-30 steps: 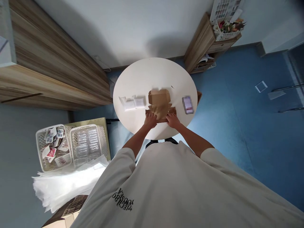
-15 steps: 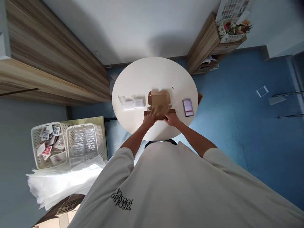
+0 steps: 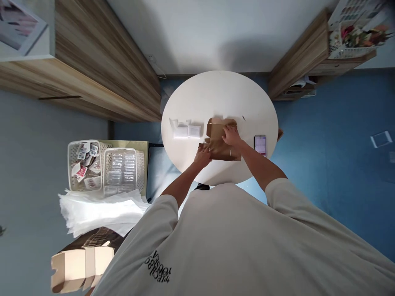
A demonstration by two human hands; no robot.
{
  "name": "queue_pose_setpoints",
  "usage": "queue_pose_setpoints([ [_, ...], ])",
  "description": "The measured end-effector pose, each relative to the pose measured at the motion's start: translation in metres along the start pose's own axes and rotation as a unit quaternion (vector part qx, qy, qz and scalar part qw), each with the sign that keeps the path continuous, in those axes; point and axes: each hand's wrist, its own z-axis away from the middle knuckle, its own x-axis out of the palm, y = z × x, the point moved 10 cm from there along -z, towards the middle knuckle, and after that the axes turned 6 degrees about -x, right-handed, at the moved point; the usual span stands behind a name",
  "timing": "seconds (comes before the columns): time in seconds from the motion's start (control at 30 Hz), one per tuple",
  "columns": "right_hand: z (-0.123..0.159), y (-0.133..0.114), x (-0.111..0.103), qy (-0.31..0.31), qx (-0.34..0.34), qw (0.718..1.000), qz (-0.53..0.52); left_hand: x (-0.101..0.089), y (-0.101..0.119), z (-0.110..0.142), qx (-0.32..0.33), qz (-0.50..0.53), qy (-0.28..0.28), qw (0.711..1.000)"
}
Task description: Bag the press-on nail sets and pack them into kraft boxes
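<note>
A brown cardboard mailer box [image 3: 217, 144], part folded with its flaps spread, lies on the round white table [image 3: 197, 96] in front of me. My left hand [image 3: 203, 156] is closed on its near left corner. Farther up, my right hand [image 3: 231, 135] reaches over the box to its right side, fingers bent against the side flap. Left of the box sit a white packet [image 3: 194, 131] and a second white packet [image 3: 180, 132], with a thin translucent wrapping behind them. A phone [image 3: 260, 144] with a lit screen lies to the right.
A small dark object [image 3: 244, 118] lies behind the box. To my left stand a white basket of printed packets [image 3: 84, 166], a basket of clear plastic cases [image 3: 120, 170], a stack of white sheets [image 3: 101, 211] and an opened carton [image 3: 83, 267]. Wooden cabinets [image 3: 123, 61] flank the table.
My right hand has moved from the box's near edge to its far right side. My left hand stays at the near left corner. The whole view has shifted, showing more on the left.
</note>
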Motion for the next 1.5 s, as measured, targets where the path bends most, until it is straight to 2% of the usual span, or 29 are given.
queue_pose_setpoints([
  [0.13,-0.007,0.005,0.009,-0.023,0.004,1.0,0.008,0.002,-0.004,0.004,-0.002,-0.008,0.004,1.0],
  [0.43,-0.005,0.002,0.005,-0.015,0.001,1.0,0.001,0.004,-0.003,0.002,-0.001,-0.009,-0.008,1.0],
  [0.6,0.014,-0.003,0.012,-0.034,0.002,0.999,0.003,0.004,-0.004,0.002,-0.002,0.0,-0.001,1.0],
  [0.77,0.038,-0.006,0.027,-0.087,0.024,0.996,0.006,0.006,-0.005,0.001,0.006,-0.001,-0.01,1.0],
  [1.0,0.057,-0.017,0.047,-0.146,0.04,0.988,0.004,0.011,-0.007,-0.006,0.014,-0.009,-0.019,1.0],
  [1.3,0.091,-0.044,0.076,-0.149,0.042,0.988,0.003,0.013,-0.006,-0.008,0.046,-0.018,0.008,0.999],
  [1.5,0.098,-0.045,0.084,-0.153,0.063,0.986,0.003,0.012,-0.004,-0.002,0.045,-0.022,-0.006,0.999],
])
